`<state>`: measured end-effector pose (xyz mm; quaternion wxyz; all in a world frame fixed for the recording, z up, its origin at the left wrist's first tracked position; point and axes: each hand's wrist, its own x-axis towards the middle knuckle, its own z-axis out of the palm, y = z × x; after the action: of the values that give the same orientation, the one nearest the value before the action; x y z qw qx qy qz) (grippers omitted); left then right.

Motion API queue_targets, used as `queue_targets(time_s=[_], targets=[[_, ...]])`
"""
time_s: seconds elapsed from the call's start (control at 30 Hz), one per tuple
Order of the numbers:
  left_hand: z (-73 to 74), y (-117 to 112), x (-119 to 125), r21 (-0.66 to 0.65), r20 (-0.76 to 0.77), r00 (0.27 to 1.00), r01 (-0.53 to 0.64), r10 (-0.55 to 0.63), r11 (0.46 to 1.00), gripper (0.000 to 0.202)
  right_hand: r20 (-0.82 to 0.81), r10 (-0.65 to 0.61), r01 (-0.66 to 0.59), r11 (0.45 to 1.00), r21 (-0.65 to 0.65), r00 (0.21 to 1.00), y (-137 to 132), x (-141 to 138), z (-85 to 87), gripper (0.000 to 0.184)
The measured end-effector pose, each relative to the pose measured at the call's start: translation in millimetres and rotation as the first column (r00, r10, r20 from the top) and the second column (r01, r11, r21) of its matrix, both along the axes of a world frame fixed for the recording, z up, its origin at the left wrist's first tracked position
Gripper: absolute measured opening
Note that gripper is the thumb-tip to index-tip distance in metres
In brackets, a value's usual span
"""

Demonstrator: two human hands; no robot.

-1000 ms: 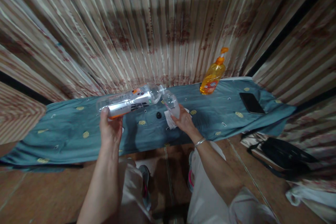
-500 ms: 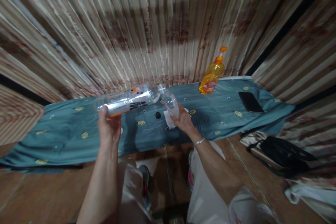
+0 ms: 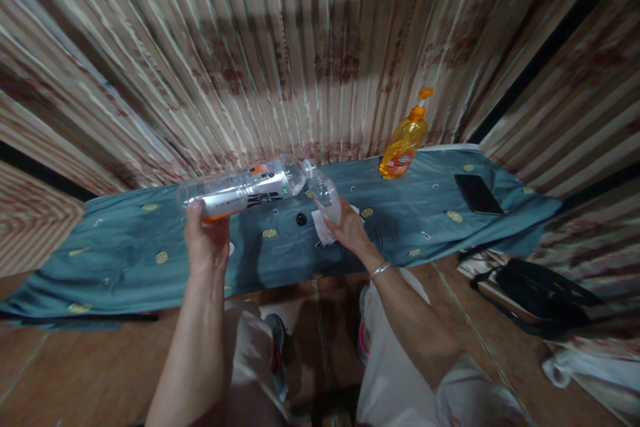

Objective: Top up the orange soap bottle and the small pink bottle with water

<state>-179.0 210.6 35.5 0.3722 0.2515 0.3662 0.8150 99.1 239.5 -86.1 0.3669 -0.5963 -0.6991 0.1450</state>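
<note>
My left hand [image 3: 207,240] is closed around the base end of a large clear plastic bottle [image 3: 245,190] with a silver, black and orange label. The bottle lies nearly level in the air, its neck pointing right. Its mouth meets the neck of a small clear plastic bottle [image 3: 326,195], which leans up and to the left. My right hand [image 3: 350,227] is wrapped round the lower part of this small bottle. Whether liquid is passing between the two cannot be made out. A white paper piece [image 3: 324,229] lies on the cloth behind the small bottle.
A teal cloth [image 3: 135,227] with pineapple prints covers the narrow table. On it are a black cap [image 3: 301,219], an orange pump bottle [image 3: 403,147] and a black phone [image 3: 477,194]. A pleated curtain hangs behind. A black bag [image 3: 540,293] sits at lower right.
The large bottle and my left hand have shifted very slightly to the left. My right hand and the small bottle look nearly the same.
</note>
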Motion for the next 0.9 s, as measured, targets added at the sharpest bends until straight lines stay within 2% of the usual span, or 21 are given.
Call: queue_targets(time_s=[0.23,0.37,0.5,0.6,0.7,0.9], targets=[[0.4,-1.1,0.4,-0.005,-0.072,0.997,0.017,-0.017,1.0,0.016,0.021,-0.008,0.009,1.0,-0.027,1.0,-0.8,0.4,0.6,0.07],[-0.5,-0.1,0.7,-0.009,-0.046,0.999,0.0,0.0,1.0,0.015,0.028,-0.01,0.011,1.0,-0.029,1.0,-0.9,0.4,1.2,0.068],[-1.9,0.9,0.9,-0.001,-0.006,1.0,-0.002,0.002,1.0,0.024,0.02,-0.006,0.007,1.0,-0.023,1.0,-0.9,0.1,0.3,0.067],[-2.5,0.1,0.3,0.004,-0.048,0.999,0.0,0.0,1.0,0.028,0.016,-0.02,0.02,1.0,-0.014,1.0,-0.4,-0.3,-2.0,0.069],[-1.8,-1.2,-0.7,0.004,-0.097,0.995,0.022,-0.021,1.0,0.024,0.015,-0.023,0.023,1.0,-0.002,1.0,0.1,0.0,-3.4,0.069],[0.8,-2.2,-0.3,-0.007,-0.071,0.997,0.032,-0.032,0.999,0.019,0.016,0.005,-0.005,1.0,-0.021,1.0,-1.1,1.4,-0.2,0.069]])
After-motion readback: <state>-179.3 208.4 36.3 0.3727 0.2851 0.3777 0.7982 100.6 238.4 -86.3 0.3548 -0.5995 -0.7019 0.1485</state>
